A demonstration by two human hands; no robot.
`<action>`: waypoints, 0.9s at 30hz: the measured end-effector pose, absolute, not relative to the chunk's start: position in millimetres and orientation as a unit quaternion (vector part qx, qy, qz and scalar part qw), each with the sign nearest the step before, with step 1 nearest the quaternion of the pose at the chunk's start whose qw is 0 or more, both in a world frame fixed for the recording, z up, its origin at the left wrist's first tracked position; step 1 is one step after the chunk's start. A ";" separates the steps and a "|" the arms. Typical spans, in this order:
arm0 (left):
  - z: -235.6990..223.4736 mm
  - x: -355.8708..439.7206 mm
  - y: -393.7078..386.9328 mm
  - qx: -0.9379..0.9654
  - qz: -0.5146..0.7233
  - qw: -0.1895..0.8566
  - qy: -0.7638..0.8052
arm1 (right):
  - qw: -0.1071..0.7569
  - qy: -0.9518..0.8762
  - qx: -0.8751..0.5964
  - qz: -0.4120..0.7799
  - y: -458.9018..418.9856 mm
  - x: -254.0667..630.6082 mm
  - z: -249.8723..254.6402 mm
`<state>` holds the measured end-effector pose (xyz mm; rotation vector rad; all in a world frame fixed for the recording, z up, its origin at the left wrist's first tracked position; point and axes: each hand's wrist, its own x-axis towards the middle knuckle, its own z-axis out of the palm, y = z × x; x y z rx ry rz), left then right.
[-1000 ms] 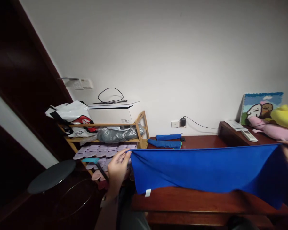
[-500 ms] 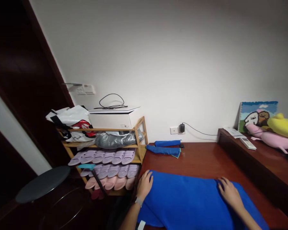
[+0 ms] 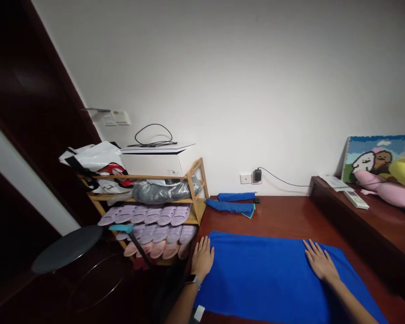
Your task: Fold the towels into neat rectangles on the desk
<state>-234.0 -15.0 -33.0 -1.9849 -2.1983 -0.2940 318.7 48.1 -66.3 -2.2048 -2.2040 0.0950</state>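
Two open hands, palms down, fingers spread, neither gripping. The left hand (image 3: 202, 259), with one wristwatch (image 3: 196, 281) at its wrist, rests at the left edge of one blue microfiber towel (image 3: 273, 283); the right hand (image 3: 319, 263) rests on the towel near its right edge. The towel lies flat on a red-brown wooden tabletop (image 3: 283, 216), its near end running out of view, one white tag (image 3: 199, 313) at the near left corner. Its far edge lies well apart from two rolled blue cloths (image 3: 230, 207) by the wall. Left of the tabletop, one bamboo shelf (image 3: 197, 198) holds two rows of lilac and pink slippers (image 3: 158, 236).
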 end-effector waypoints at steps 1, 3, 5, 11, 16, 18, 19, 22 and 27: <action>-30.2 -230.8 -8.6 -0.667 -0.105 0.091 -0.732 | 0.012 -0.708 -0.705 0.030 53.0 317.9 -68.3; -24.4 -224.6 4.6 -0.684 -0.117 0.093 -0.714 | 0.018 -0.711 -0.703 0.027 62.0 317.7 -72.2; -20.5 -219.4 16.7 -0.704 -0.117 0.067 -0.697 | 0.029 -0.713 -0.700 0.026 69.9 319.0 -75.6; -24.0 -216.3 36.4 -0.679 -0.096 0.013 -0.727 | 0.048 -0.730 -0.681 0.037 87.6 320.1 -68.9; -25.6 -229.8 45.8 -0.656 -0.072 0.015 -0.751 | 0.025 -0.733 -0.674 0.084 86.8 330.5 -38.3; -29.9 -240.5 51.2 -0.650 -0.057 0.029 -0.757 | 0.027 -0.722 -0.686 0.085 81.3 345.0 -32.3; -33.2 -246.0 54.2 -0.651 -0.056 0.037 -0.756 | 0.031 -0.714 -0.695 0.082 78.2 353.0 -32.0; -43.2 -257.9 62.2 -0.661 -0.056 0.058 -0.747 | 0.053 -0.691 -0.718 0.069 70.9 370.6 -37.2; -42.0 -253.2 65.0 -0.652 -0.041 0.072 -0.753 | 0.043 -0.656 -0.752 0.055 71.8 368.6 -33.1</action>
